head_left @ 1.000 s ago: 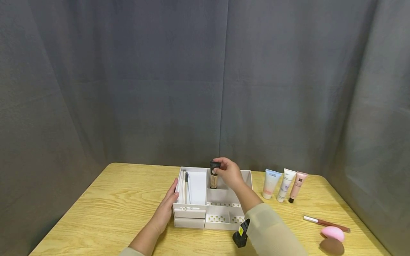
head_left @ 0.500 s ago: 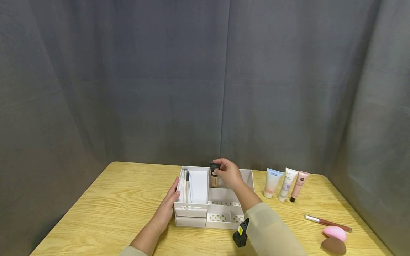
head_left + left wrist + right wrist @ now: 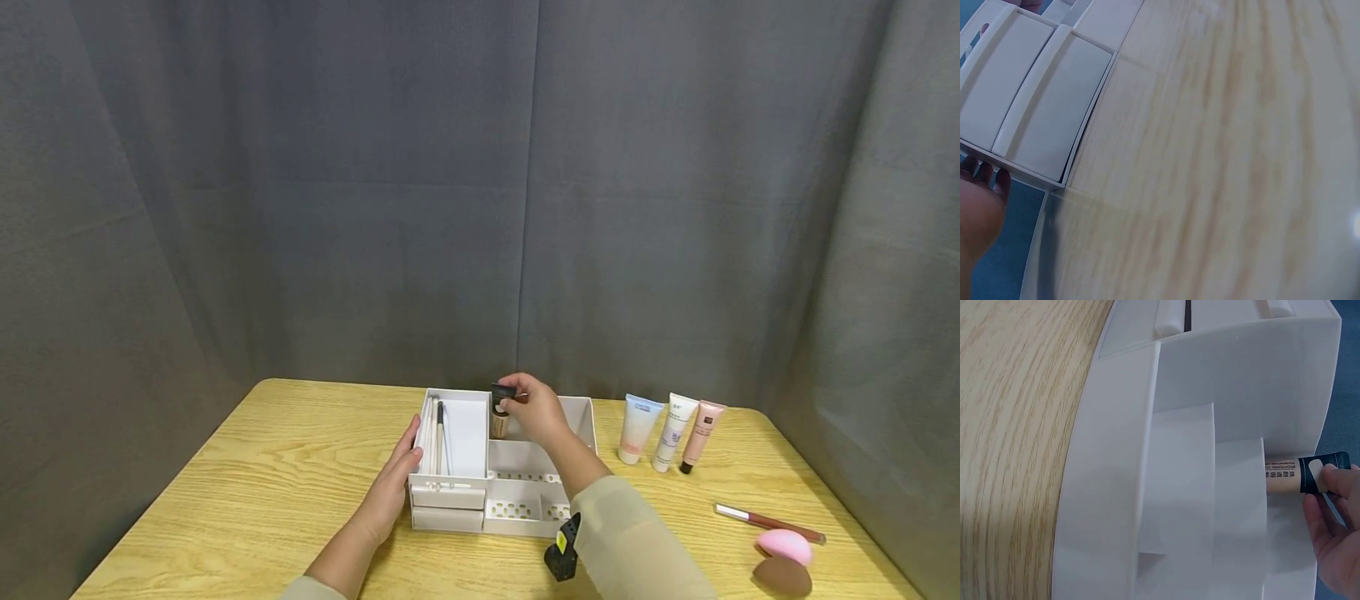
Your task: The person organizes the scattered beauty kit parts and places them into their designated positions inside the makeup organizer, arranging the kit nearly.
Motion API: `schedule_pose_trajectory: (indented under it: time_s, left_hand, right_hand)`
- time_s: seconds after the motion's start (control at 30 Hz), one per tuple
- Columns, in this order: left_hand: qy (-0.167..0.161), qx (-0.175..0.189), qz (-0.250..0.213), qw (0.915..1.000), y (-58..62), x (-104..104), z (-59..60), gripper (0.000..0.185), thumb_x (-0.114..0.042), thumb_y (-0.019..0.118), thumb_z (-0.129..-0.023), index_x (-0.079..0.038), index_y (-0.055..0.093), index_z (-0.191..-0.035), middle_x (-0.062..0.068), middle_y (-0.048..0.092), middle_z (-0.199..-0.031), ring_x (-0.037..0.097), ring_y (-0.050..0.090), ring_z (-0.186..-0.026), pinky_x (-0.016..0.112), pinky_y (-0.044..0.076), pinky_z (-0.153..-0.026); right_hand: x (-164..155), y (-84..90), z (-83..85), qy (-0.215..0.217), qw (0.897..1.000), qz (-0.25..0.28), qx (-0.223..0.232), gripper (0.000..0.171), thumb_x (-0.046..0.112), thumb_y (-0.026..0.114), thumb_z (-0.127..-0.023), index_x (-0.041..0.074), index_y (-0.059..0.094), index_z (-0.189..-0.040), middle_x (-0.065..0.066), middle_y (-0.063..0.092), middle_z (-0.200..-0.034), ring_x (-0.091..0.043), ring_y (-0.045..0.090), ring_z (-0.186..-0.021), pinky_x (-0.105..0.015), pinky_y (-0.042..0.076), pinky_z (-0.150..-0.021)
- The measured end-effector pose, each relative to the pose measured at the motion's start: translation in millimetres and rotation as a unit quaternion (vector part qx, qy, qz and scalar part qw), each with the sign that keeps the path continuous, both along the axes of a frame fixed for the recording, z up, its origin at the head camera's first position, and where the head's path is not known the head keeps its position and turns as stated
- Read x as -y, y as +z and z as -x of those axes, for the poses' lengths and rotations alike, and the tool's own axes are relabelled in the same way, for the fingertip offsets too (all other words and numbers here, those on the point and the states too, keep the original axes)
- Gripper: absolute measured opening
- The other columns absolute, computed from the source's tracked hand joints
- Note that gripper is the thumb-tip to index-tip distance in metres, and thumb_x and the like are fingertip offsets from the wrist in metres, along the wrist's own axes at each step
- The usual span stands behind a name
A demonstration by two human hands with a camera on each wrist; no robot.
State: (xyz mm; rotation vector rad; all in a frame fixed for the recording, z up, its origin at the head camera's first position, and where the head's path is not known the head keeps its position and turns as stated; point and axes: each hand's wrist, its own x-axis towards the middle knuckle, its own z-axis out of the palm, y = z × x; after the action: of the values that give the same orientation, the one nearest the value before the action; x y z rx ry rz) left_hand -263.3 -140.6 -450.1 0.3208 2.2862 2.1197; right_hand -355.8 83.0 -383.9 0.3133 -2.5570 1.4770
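Observation:
A white compartment organiser [image 3: 525, 467] sits mid-table. My right hand [image 3: 534, 408] pinches a tan tube with a black cap [image 3: 500, 412] upright, its lower end down inside the organiser's back middle compartment. The right wrist view shows the same tube [image 3: 1297, 475] held at its cap by my fingers [image 3: 1335, 531] over the white organiser [image 3: 1197, 487]. My left hand [image 3: 395, 475] rests with straight fingers against the organiser's left side, beside its two front drawers [image 3: 1029, 119]. Brushes [image 3: 438, 435] lie in the back left compartment.
Three tubes [image 3: 670, 432] stand to the right of the organiser. A slim pink-brown stick [image 3: 768, 523], a pink sponge [image 3: 782, 546] and a brown sponge [image 3: 782, 576] lie near the table's right front corner. A grey curtain hangs behind the wooden table [image 3: 247, 483].
My right hand has lowered the tan tube further into the back middle compartment. My left hand has stayed against the organiser's side.

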Motion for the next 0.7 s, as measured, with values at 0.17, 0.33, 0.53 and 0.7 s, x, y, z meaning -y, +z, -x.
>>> schedule_pose_trajectory:
  time_s: [0.17, 0.33, 0.53, 0.7]
  left_hand:
    - [0.000, -0.002, 0.000, 1.0000, -1.0, 0.1, 0.5, 0.060, -0.034, 0.030, -0.104, -0.024, 0.009, -0.159, 0.008, 0.001, -0.167, 0.038, -0.007, -0.153, 0.067, -0.006, -0.117]
    - [-0.001, -0.003, 0.000, 1.0000, -1.2, 0.1, 0.9, 0.060, -0.035, 0.030, -0.104, -0.024, 0.009, -0.159, 0.008, 0.000, -0.167, 0.038, -0.007, -0.152, 0.067, -0.006, -0.117]
    - [0.000, -0.002, 0.000, 1.0000, -1.0, -0.1, 1.2, 0.060, -0.035, 0.030, -0.104, -0.025, 0.009, -0.159, 0.007, 0.000, -0.167, 0.037, -0.007, -0.153, 0.067, -0.006, -0.118]
    - [-0.001, -0.002, 0.000, 1.0000, -0.8, 0.0, 0.9, 0.061, -0.035, 0.030, -0.104, -0.025, 0.009, -0.159, 0.007, 0.000, -0.167, 0.037, -0.008, -0.153, 0.067, -0.006, -0.117]
  right_hand:
    - [1.3, 0.1, -0.9, -0.002, 1.000, -0.005, 0.004, 0.027, 0.001, 0.069, -0.087, 0.007, 0.068, -0.114, -0.010, 0.064, -0.095, -0.025, 0.067, -0.097, -0.027, 0.054, -0.072]
    - [1.4, 1.5, -2.0, 0.000, 1.000, -0.013, 0.004, 0.031, 0.001, 0.068, -0.087, 0.008, 0.068, -0.117, -0.010, 0.065, -0.096, -0.025, 0.067, -0.096, -0.027, 0.053, -0.071]
    - [-0.6, 1.0, -1.5, 0.006, 1.000, -0.015, 0.009, 0.035, 0.001, 0.068, -0.087, 0.006, 0.066, -0.122, -0.012, 0.066, -0.100, -0.024, 0.066, -0.096, -0.026, 0.053, -0.070]
    - [-2.3, -0.4, -1.8, 0.008, 1.000, -0.009, 0.011, 0.037, 0.001, 0.069, -0.086, 0.006, 0.066, -0.123, -0.013, 0.067, -0.102, -0.025, 0.067, -0.097, -0.028, 0.055, -0.073]
